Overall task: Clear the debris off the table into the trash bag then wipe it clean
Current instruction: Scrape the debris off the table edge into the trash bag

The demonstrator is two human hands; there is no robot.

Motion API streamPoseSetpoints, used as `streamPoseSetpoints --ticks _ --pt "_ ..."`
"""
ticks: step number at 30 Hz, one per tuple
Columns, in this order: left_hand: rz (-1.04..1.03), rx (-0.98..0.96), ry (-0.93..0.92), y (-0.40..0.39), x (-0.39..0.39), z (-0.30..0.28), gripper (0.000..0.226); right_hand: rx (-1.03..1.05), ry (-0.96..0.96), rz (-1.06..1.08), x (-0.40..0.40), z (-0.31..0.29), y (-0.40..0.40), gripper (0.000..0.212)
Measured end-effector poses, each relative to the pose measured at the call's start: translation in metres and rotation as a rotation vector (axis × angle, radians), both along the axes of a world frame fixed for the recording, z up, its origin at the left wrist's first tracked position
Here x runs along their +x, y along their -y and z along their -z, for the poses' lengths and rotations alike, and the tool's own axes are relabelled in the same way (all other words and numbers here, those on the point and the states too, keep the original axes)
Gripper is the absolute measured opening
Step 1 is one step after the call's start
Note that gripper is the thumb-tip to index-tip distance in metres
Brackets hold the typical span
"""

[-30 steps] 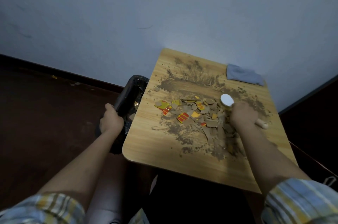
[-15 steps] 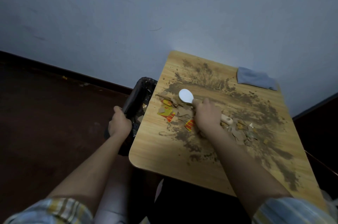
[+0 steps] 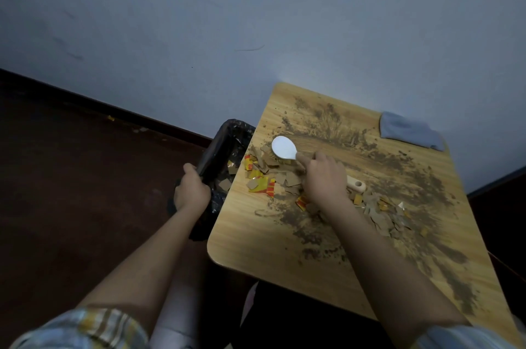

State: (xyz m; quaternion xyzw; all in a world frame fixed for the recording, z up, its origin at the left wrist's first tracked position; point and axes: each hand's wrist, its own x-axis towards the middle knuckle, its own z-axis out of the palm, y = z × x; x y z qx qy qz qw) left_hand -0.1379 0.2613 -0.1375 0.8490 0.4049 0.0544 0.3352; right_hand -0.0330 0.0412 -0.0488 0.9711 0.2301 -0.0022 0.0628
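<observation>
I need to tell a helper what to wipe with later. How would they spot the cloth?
Start at the wooden table against the pale wall. Go to its far right corner, away from the trash bag on the left edge. The cloth lies there, the only soft grey-blue thing, apart from the brown dirt and card scraps.

Both arms reach forward, left hand (image 3: 191,191) curled tight, right hand (image 3: 324,178) seemingly clenched, knuckles up.

The near left corner of the table (image 3: 256,246) is bare wood, open to a hand. Cardboard scraps (image 3: 273,175) crowd the left edge beside the trash bag (image 3: 225,143). The left hand (image 3: 190,192) blocks the bag's near rim. A grey cloth (image 3: 410,133) occupies the far right corner.
</observation>
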Motion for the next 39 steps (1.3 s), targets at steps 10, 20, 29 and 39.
streamPoseSetpoints --ticks 10,20,29,39 --pt "-0.006 -0.011 0.010 0.002 0.001 -0.002 0.025 -0.006 0.011 -0.024 0.001 -0.003 0.005 0.041" --pt "-0.013 -0.021 0.013 0.001 0.000 0.001 0.026 0.025 -0.041 -0.052 -0.002 0.008 -0.017 0.047" --pt "-0.014 -0.015 0.013 -0.001 0.001 0.004 0.026 0.038 -0.023 -0.056 0.001 0.010 -0.027 0.047" --pt "-0.015 -0.001 0.014 -0.002 0.002 0.007 0.025 0.079 -0.035 -0.089 0.003 0.016 -0.029 0.054"
